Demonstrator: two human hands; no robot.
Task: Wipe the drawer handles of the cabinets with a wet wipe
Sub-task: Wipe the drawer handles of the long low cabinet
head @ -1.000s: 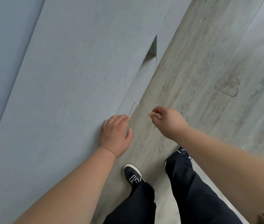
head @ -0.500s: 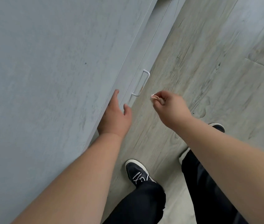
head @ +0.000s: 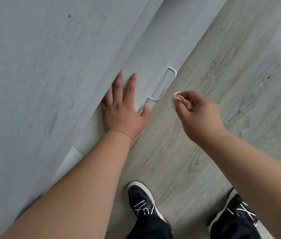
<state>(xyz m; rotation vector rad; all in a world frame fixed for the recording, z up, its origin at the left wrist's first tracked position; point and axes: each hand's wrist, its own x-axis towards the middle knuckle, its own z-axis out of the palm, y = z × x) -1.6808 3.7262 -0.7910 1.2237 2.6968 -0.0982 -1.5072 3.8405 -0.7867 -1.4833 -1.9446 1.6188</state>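
A pale grey cabinet [head: 50, 75] fills the left of the head view, seen from above. One white U-shaped drawer handle [head: 168, 83] sticks out of a drawer front [head: 157, 49]. My left hand [head: 122, 109] lies flat with straight fingers against the cabinet edge, just left of the handle. My right hand [head: 196, 112] pinches a small crumpled wet wipe [head: 176, 96] between thumb and fingertips. The wipe hangs a short way right of the handle's lower end, not touching it.
Grey wood-look floor [head: 222, 83] spreads to the right of the cabinet. My two dark shoes with white laces, left [head: 141, 200] and right [head: 236, 214], stand at the bottom, close to the cabinet base.
The view has dropped closer to the handle, which now looks larger. My left hand flattened out beside the handle. My right hand with the wipe stays just right of it.
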